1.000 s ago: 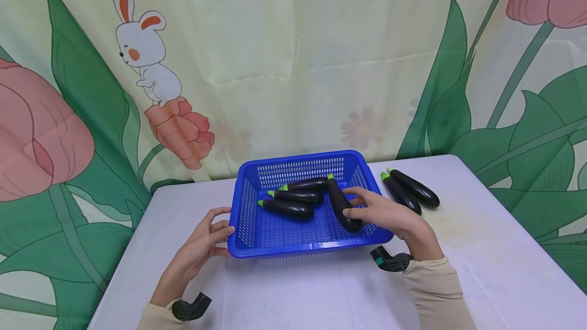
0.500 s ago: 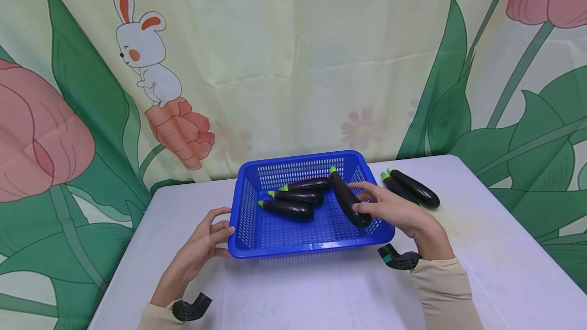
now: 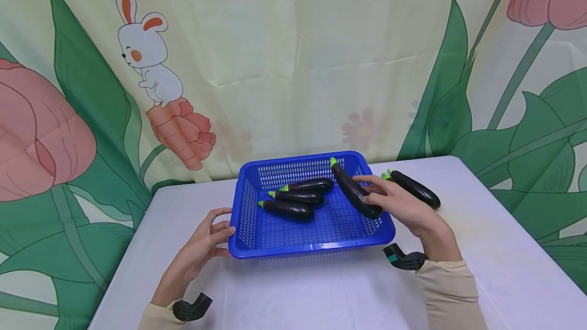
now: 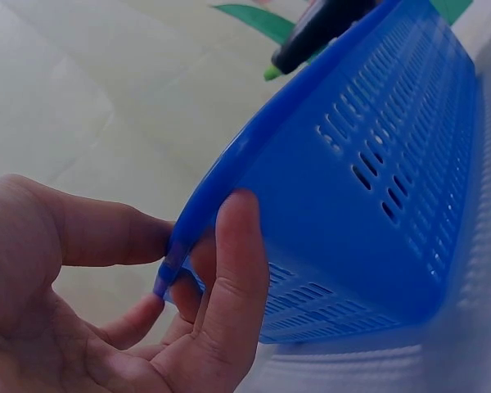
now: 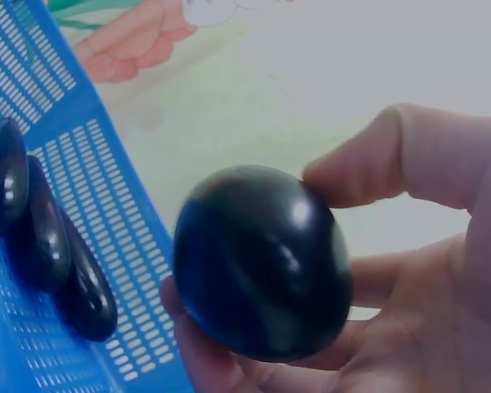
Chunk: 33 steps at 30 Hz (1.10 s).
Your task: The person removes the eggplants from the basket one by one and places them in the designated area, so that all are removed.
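My right hand [image 3: 405,208] holds a dark eggplant [image 3: 354,191] over the right side of a blue plastic basket [image 3: 316,246]. Its green stem end points to the far side; in the right wrist view the rounded end of the eggplant [image 5: 262,262] faces the camera, thumb above and fingers below. My left hand [image 3: 202,243] pinches the basket's left rim, and the left wrist view shows thumb and fingers on either side of the rim [image 4: 229,164]. Inside the basket three eggplants [image 3: 289,210] lie side by side, stems to the left.
On the white table [image 3: 302,294], right of the basket, lie two more eggplants [image 3: 415,188]; my right hand covers most of the nearer one. A printed curtain [image 3: 275,65] with a rabbit and tulips hangs right behind the table's far edge.
My right hand has moved right and toward the far side with the eggplant, which has risen toward the basket's right rim. The left hand and the basket have stayed put.
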Motion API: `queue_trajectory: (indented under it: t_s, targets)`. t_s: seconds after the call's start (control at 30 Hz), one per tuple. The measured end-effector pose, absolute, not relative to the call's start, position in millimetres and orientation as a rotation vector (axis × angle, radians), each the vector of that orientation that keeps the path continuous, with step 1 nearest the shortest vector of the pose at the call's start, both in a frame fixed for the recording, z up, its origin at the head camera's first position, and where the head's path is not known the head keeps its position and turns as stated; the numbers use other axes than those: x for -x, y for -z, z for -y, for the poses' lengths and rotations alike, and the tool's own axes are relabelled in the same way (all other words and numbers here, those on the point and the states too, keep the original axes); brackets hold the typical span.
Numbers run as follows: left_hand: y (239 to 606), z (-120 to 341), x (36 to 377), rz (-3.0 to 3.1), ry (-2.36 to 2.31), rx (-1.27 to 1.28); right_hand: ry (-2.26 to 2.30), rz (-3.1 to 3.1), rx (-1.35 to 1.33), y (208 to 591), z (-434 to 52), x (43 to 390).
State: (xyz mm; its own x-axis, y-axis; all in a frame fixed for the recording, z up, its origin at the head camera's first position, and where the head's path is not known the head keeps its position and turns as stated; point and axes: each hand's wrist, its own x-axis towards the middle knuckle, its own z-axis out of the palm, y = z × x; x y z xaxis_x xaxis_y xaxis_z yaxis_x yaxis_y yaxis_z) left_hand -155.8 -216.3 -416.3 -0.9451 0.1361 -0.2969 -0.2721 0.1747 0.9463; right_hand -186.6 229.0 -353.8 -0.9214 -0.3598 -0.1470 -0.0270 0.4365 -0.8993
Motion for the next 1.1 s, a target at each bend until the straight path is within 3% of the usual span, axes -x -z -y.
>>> queue_trajectory:
  t_s: [1.1]
  targets:
    - [416.0, 217.9, 158.5, -2.138, -1.829, 0.131, 1.587, -2.690, 0.284, 361.2, -238.7, 201.4]
